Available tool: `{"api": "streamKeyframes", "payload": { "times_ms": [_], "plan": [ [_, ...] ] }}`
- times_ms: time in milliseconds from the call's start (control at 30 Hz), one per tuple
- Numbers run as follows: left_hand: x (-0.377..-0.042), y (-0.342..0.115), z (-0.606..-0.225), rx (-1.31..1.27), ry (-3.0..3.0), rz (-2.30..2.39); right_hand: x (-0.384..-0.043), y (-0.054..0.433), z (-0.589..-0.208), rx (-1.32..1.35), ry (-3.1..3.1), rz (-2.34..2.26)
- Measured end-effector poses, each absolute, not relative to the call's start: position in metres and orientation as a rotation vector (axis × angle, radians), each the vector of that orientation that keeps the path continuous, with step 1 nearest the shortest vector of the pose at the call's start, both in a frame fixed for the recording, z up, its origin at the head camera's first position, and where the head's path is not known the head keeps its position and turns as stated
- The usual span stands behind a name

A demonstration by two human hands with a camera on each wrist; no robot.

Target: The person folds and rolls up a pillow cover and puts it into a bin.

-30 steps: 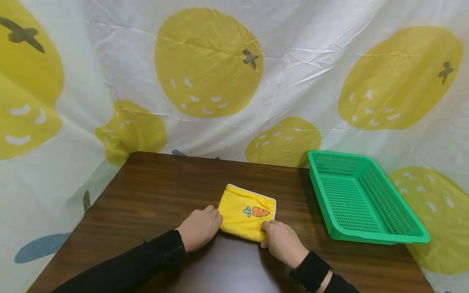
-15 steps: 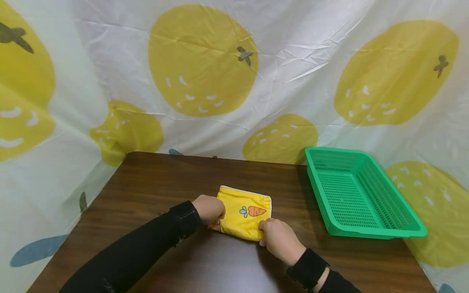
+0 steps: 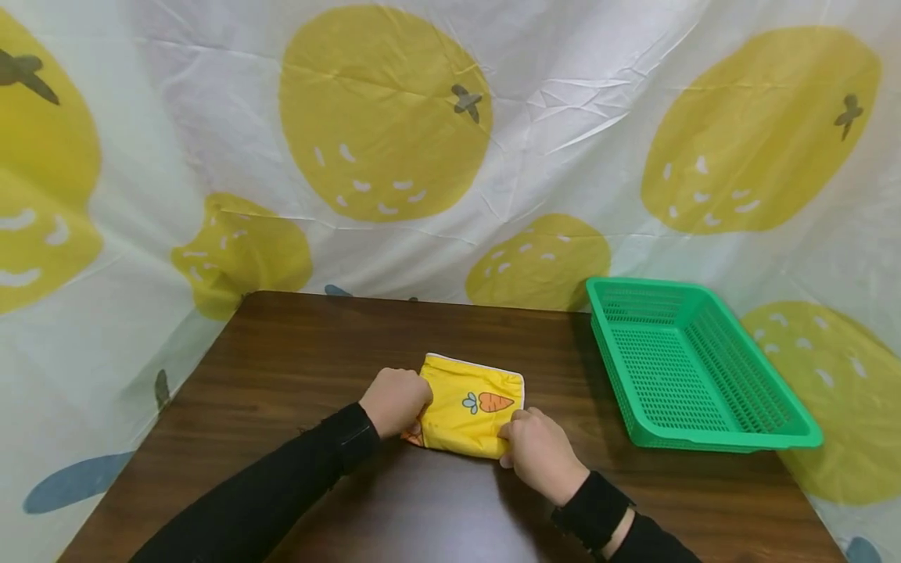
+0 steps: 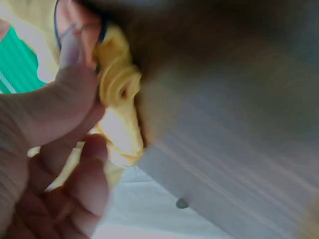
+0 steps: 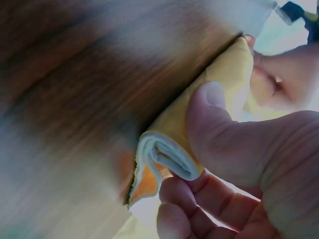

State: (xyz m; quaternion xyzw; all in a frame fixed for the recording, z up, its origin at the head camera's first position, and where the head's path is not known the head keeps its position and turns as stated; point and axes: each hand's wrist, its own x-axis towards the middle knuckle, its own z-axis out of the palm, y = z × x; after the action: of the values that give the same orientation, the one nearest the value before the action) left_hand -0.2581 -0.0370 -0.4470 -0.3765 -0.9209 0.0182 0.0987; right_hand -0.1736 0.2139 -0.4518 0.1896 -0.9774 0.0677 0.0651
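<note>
On the table lies a yellow cloth (image 3: pixel 464 422) with an orange carrot print and white edging. Its near edge is rolled up, and layered white-rimmed coils show at the cloth's end (image 5: pixel 169 154) in the right wrist view. My left hand (image 3: pixel 396 400) pinches the cloth's near left corner, where a patch of orange print shows. The thumb of the left hand (image 4: pixel 60 109) presses on the fabric in the left wrist view. At the near right corner, my right hand (image 3: pixel 542 453) grips the rolled edge between thumb and curled fingers.
A green plastic basket (image 3: pixel 767 407) with perforated walls stands at the right back of the dark wooden table (image 3: pixel 324 336). Behind and beside the table hangs a white curtain (image 3: pixel 549 148) printed with yellow fruit.
My left hand has shifted onto the cloth's left corner and taken a new pinch there, bringing an orange-printed patch into view. The right hand keeps its grip almost in place.
</note>
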Motion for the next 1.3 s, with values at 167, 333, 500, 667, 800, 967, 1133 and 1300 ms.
{"api": "streamKeyframes", "payload": {
  "times_ms": [167, 333, 500, 667, 800, 967, 1133, 1300],
  "plan": [
    [-0.237, -0.045, -0.454, -1.213, -2.569, 0.177, -0.176, 0.216, -0.453, 0.577, -2.971, 0.260],
    [-0.227, -0.047, -0.458, -1.192, -2.597, 0.200, -0.177, 0.216, -0.451, 0.538, -3.001, 0.351],
    [-0.227, -0.046, -0.458, -1.169, -2.569, 0.203, -0.176, 0.216, -0.452, 0.515, -2.987, 0.384],
    [-0.230, -0.047, -0.465, -1.172, -2.547, 0.167, -0.168, 0.216, -0.456, 0.633, -2.836, 0.187],
    [-0.237, -0.046, -0.473, -1.171, -2.501, 0.168, -0.168, 0.218, -0.456, 0.683, -2.758, 0.069],
    [-0.251, -0.041, -0.472, -1.164, -2.600, 0.132, -0.173, 0.222, -0.460, 0.667, -2.781, 0.076],
    [-0.274, -0.031, -0.457, -1.091, -2.920, 0.025, -0.176, 0.223, -0.461, 0.633, -2.816, 0.140],
    [-0.293, -0.025, -0.446, -1.024, -3.143, -0.037, -0.179, 0.222, -0.459, 0.582, -2.855, 0.180]
  ]
}}
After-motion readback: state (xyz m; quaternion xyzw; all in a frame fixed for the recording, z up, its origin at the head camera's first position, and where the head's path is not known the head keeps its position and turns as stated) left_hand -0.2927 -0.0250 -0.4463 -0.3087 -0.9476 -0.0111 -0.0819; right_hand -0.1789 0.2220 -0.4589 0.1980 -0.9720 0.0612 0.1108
